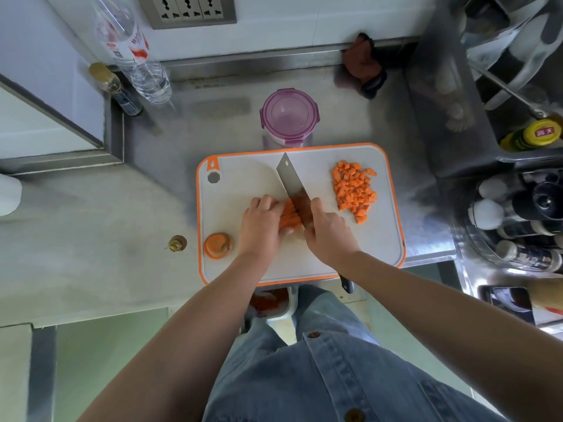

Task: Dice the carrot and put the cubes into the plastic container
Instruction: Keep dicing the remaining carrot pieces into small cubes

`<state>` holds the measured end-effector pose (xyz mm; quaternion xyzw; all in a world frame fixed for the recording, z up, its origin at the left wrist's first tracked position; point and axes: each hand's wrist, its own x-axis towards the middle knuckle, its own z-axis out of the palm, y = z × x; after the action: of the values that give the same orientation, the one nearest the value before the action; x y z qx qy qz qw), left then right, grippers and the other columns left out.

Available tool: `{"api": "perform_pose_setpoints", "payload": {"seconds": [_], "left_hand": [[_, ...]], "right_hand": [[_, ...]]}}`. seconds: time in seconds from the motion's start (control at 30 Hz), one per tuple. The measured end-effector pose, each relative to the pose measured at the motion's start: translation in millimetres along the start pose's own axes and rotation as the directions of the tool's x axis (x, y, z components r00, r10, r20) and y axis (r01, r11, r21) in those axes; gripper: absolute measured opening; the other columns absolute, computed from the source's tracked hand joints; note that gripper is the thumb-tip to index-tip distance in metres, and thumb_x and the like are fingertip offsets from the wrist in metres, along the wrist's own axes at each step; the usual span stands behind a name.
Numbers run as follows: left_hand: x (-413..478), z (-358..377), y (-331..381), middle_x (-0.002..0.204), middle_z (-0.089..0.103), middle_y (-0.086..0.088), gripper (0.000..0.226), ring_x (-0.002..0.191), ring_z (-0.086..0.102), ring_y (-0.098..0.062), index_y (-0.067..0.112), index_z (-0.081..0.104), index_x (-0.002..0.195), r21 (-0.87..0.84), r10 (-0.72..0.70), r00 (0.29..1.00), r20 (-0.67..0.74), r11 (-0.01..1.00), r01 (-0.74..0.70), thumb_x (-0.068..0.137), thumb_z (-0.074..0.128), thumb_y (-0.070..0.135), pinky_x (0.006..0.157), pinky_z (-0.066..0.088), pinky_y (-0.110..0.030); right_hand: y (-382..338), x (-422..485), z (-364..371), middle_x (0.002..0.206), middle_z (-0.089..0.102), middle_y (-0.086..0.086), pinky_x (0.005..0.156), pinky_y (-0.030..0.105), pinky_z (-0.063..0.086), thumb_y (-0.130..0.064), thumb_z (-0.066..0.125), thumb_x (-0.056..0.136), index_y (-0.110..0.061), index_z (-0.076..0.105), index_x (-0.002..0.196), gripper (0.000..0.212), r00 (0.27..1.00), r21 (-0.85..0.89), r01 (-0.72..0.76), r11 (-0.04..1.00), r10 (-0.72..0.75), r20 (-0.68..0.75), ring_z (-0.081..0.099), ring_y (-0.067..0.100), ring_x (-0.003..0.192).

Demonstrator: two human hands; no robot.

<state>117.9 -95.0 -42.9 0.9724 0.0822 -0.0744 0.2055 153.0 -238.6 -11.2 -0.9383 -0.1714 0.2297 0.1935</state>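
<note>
On the white, orange-rimmed cutting board (380,239), my left hand (260,226) presses down on a bundle of carrot sticks (288,217) with curled fingers. My right hand (327,231) grips the cleaver (291,181), whose blade stands across the sticks right beside my left fingers. A pile of orange carrot cubes (355,190) lies on the board's right side. A carrot end piece (217,245) sits at the board's left edge. The round plastic container (289,117) with purple rim and clips stands just behind the board; I cannot tell whether a lid is on it.
A carrot stem stub (177,242) lies on the steel counter left of the board. Two bottles (134,56) stand at the back left, a dark cloth (362,63) at the back wall. Condiment bottles (518,214) and a rack crowd the right.
</note>
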Motion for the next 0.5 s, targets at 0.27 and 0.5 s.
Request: {"api": "perform_pose_setpoints", "payload": {"seconds": [0.27, 0.5], "left_hand": [[-2.8, 1.0, -4.2, 0.127, 0.051, -0.003, 0.058, 0.117, 0.046, -0.023, 0.018, 0.049, 0.135, 0.05, 0.002, 1.0, 0.007, 0.999, -0.002, 0.086, 0.068, 0.042, 0.101, 0.041, -0.034], [-1.1, 4.0, -0.9, 0.116, 0.057, -0.002, 0.047, 0.107, 0.049, -0.024, 0.019, 0.061, 0.123, 0.037, -0.024, 0.999, -0.021, 0.999, 0.025, 0.081, 0.074, 0.037, 0.091, 0.045, -0.036]], "right_hand": [[-1.0, -2.3, -11.9, 0.058, 0.041, 0.0, 0.058, 0.038, 0.045, -0.009, 0.041, 0.092, -0.009, 0.035, 0.12, 0.029, 0.996, -0.043, 0.061, 0.997, -0.064, -0.069, 0.041, 0.015, 0.051], [-5.5, -1.7, -4.4, 0.063, 0.045, 0.005, 0.045, 0.027, 0.028, -0.008, 0.042, 0.094, -0.014, 0.024, 0.13, 0.04, 0.997, -0.002, 0.073, 0.997, -0.073, 0.02, 0.05, 0.024, 0.057]]}}
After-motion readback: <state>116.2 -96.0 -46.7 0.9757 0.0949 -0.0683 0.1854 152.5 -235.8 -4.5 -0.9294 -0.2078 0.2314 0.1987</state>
